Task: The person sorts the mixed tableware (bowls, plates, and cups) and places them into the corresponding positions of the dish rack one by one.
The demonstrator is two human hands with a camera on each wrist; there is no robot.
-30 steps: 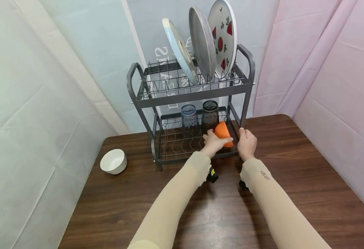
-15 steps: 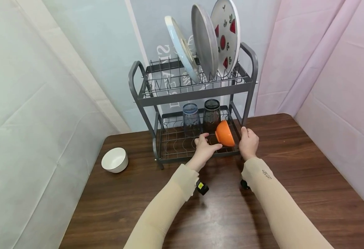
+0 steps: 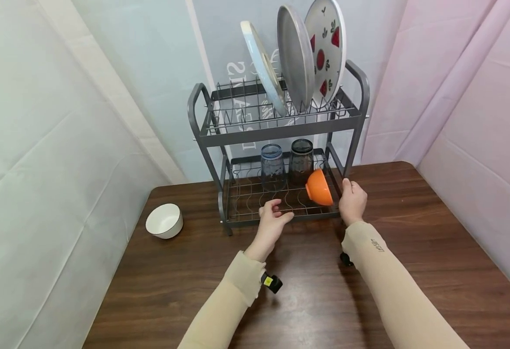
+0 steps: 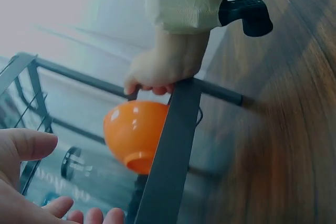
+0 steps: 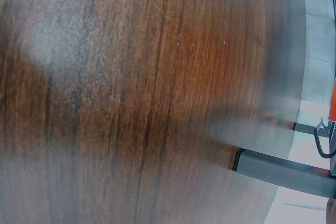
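Note:
An orange bowl [image 3: 319, 188] stands on its side at the right end of the lower tier of a dark grey two-tier dish rack [image 3: 281, 132]. My right hand [image 3: 352, 202] grips the rack's right front post, just beside the bowl. Apart from the bowl, to its left, my left hand [image 3: 270, 228] hovers by the rack's front rail with thumb and fingers spread and nothing between them. In the left wrist view the bowl's rounded side [image 4: 131, 129] faces the camera, below the gripping hand. The right wrist view shows mostly table and one rack foot [image 5: 283, 169].
Behind the bowl, a blue glass [image 3: 274, 169] and a dark glass [image 3: 301, 162] stand upside down on the lower tier. Three plates lean upright above, including a grey plate [image 3: 296, 58]. A white bowl [image 3: 164, 221] sits on the wooden table [image 3: 159, 286], left of the rack.
My left hand has let go of the orange bowl and drawn back left and toward me. The bowl stays on the rack, and my right hand keeps its grip on the post.

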